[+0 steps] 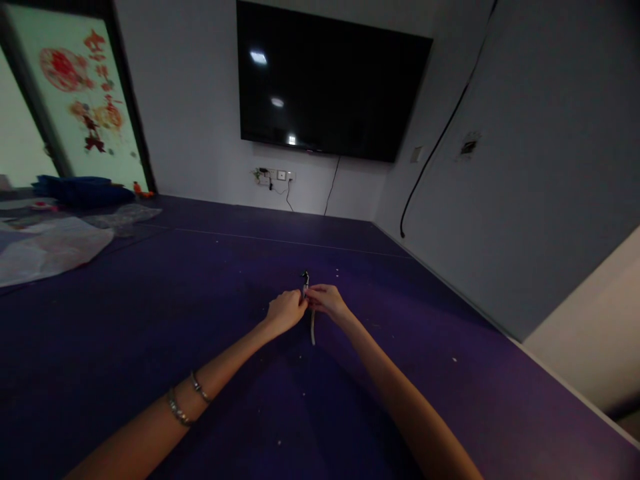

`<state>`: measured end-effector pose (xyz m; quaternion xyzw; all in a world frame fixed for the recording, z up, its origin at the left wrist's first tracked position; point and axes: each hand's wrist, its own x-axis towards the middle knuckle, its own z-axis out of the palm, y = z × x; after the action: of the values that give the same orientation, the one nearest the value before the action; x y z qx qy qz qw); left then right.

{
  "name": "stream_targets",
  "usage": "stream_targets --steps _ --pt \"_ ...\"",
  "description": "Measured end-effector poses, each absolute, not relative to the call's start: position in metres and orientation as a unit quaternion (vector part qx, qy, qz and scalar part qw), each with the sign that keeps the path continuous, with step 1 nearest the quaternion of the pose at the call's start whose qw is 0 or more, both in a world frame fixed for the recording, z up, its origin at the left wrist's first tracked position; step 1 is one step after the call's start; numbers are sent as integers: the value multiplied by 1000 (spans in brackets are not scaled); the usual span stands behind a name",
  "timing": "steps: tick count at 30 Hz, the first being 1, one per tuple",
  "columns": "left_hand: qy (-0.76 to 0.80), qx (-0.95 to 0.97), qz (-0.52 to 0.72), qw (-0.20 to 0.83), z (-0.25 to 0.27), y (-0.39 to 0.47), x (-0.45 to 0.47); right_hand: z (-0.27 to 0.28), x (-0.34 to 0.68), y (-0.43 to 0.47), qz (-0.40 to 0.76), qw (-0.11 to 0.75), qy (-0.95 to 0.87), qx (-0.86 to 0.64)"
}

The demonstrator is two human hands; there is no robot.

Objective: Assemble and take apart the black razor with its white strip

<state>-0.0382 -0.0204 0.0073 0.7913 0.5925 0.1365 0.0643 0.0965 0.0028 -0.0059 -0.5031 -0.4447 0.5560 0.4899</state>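
Both hands meet over the middle of the purple surface, closed around a thin, grey, cable-like piece (313,330). Its pale lower end hangs below the fingers, while a dark, bent tip (305,274) sticks out above them. My left hand (287,310), on an arm with two metal bracelets (179,408), grips it from the left. From the right, the fingertips of my right hand (326,300) pinch it close beside my left thumb. The part between the fingers is mostly hidden, and its exact kind is too small to make out.
Small white scraps (455,360) dot the purple surface (225,280). Clear plastic sheeting (60,250) and dark blue fabric (83,191) lie at the left. Ahead, a television (330,80) hangs over wall sockets (281,175). A black cable (440,140) dangles along the right wall.
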Motion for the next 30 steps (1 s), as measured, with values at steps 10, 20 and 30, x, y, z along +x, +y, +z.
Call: stream_targets --steps 10,20,30 --pt "572 807 132 71 16 -34 -13 7 119 -13 521 496 -443 -535" --pt "539 838 53 67 5 -36 -8 7 250 -33 386 394 -479 -683" --pt "546 836 22 48 0 -31 -3 0 310 -44 228 256 -513 -787"
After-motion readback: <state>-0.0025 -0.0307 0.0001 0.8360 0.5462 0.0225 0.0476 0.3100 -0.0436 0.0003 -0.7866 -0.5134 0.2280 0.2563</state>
